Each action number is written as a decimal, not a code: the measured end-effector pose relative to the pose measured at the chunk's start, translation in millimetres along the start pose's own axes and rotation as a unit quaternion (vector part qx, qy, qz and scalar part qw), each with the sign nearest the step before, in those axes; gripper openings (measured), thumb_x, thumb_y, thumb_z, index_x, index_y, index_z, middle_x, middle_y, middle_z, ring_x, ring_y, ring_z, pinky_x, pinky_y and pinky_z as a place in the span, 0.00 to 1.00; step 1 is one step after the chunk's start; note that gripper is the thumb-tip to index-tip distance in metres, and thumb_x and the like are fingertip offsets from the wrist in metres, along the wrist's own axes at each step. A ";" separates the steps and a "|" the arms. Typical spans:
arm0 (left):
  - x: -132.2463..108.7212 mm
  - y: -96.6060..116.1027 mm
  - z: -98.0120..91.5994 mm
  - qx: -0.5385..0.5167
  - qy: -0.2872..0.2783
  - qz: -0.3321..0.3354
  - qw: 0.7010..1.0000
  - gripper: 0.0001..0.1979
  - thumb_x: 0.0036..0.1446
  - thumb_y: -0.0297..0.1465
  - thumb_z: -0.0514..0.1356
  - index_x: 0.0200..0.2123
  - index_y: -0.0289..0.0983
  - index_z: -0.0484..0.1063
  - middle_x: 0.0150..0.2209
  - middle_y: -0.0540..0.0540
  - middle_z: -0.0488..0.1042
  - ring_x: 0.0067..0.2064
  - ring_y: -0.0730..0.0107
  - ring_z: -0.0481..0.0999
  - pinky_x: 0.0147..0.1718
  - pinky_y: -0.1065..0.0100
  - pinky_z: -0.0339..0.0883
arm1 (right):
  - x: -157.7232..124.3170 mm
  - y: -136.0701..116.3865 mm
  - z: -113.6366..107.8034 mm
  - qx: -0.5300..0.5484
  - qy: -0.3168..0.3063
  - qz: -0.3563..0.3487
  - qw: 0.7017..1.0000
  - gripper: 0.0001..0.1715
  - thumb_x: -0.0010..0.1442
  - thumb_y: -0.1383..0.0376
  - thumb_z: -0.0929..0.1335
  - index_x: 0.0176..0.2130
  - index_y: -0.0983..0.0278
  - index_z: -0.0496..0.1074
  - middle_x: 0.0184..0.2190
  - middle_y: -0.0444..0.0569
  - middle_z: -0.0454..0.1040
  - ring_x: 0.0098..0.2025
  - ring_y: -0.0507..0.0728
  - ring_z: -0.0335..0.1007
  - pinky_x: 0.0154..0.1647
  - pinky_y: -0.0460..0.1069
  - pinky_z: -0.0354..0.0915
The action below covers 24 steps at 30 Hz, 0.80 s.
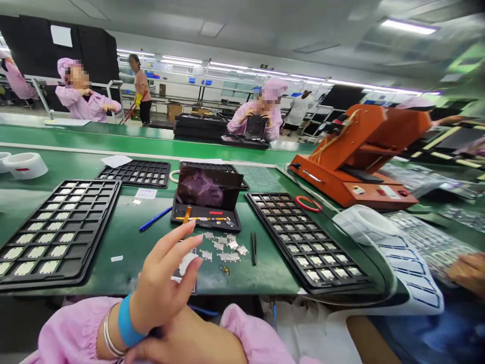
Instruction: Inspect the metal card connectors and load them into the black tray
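My left hand (166, 268) is raised over the table's near edge, fingers apart and holding nothing. A blue wrist strap (129, 321) and silver bangles circle its wrist. My right hand (170, 336) crosses beneath, its partly hidden fingers closed at the strap's underside. Behind my left fingers lies a white piece (187, 263), partly covered. Just beyond are several small silver metal parts (227, 243), and black tweezers (253, 248) lie to their right. An open black box (206, 222) with a dark, glossy raised panel holds an orange flex cable (187, 215).
Black compartment trays of metal parts stand left (91, 237) and right (303, 253). A blue pen (155, 219), red tape ring (308, 203) and orange machine (356, 177) are around. A label strip (409, 268) hangs over the edge. A co-worker (261, 114) sits opposite; another person's hand (468, 273) is at right.
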<state>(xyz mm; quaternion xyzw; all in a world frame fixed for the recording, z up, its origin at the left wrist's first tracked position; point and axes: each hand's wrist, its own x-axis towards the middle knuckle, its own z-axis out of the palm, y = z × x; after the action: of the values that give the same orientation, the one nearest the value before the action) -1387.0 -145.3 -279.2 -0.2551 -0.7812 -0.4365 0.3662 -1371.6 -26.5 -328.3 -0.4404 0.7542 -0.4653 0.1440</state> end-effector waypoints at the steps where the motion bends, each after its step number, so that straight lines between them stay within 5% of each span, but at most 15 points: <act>1: 2.9 3.2 -0.7 0.012 0.007 0.028 0.999 0.20 0.61 0.23 0.60 0.56 0.41 0.69 0.59 0.41 0.71 0.59 0.62 0.72 0.58 0.62 0.69 | 4.2 0.4 5.7 -0.019 0.007 -0.019 1.000 0.35 0.62 0.52 0.69 0.62 0.65 0.64 0.58 0.57 0.72 0.58 0.62 0.69 0.60 0.53 0.67; 5: -6.3 1.6 -9.7 0.028 0.023 0.022 0.999 0.20 0.61 0.21 0.57 0.55 0.40 0.70 0.58 0.42 0.71 0.58 0.64 0.72 0.58 0.64 0.69 | 0.3 13.6 18.2 -0.130 0.070 -0.052 0.988 0.23 0.59 0.61 0.67 0.52 0.68 0.69 0.49 0.59 0.76 0.49 0.64 0.73 0.49 0.56 0.71; 8: -30.5 -12.1 -9.4 0.056 -0.044 -0.043 0.997 0.25 0.63 0.19 0.49 0.61 0.40 0.65 0.62 0.41 0.67 0.63 0.63 0.68 0.60 0.60 0.67 | -14.1 14.9 13.4 -0.168 0.123 -0.019 0.978 0.13 0.53 0.66 0.64 0.41 0.65 0.68 0.35 0.54 0.75 0.36 0.61 0.71 0.38 0.54 0.70; 11: -66.3 -32.4 1.2 0.124 -0.162 -0.095 0.974 0.33 0.61 0.21 0.50 0.69 0.39 0.51 0.70 0.36 0.53 0.69 0.53 0.58 0.61 0.49 0.65 | -24.9 2.0 1.7 -0.078 0.155 0.090 0.981 0.10 0.52 0.69 0.61 0.38 0.62 0.63 0.30 0.45 0.70 0.30 0.54 0.65 0.33 0.49 0.65; 15: -98.5 -49.7 10.5 0.145 -0.210 -0.028 0.967 0.36 0.58 0.20 0.49 0.70 0.43 0.51 0.68 0.38 0.58 0.67 0.52 0.61 0.61 0.47 0.64 | -23.7 -18.0 -9.5 0.076 0.092 0.157 0.980 0.12 0.54 0.73 0.61 0.40 0.62 0.61 0.33 0.44 0.70 0.32 0.51 0.64 0.33 0.46 0.61; 24: -77.5 -11.6 -15.7 0.040 -0.191 -0.096 0.976 0.33 0.62 0.24 0.46 0.70 0.46 0.50 0.68 0.44 0.58 0.67 0.54 0.62 0.60 0.52 0.66 | -17.1 -22.7 -9.1 0.124 0.055 0.143 0.980 0.09 0.51 0.72 0.63 0.34 0.62 0.60 0.27 0.39 0.63 0.26 0.49 0.57 0.27 0.44 0.56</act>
<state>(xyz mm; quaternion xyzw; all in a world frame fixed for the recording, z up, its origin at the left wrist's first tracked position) -1343.2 -170.7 -341.1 -0.2428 -0.8745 -0.3811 0.1761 -1355.5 -11.7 -307.9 -0.2805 0.7529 -0.5529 0.2208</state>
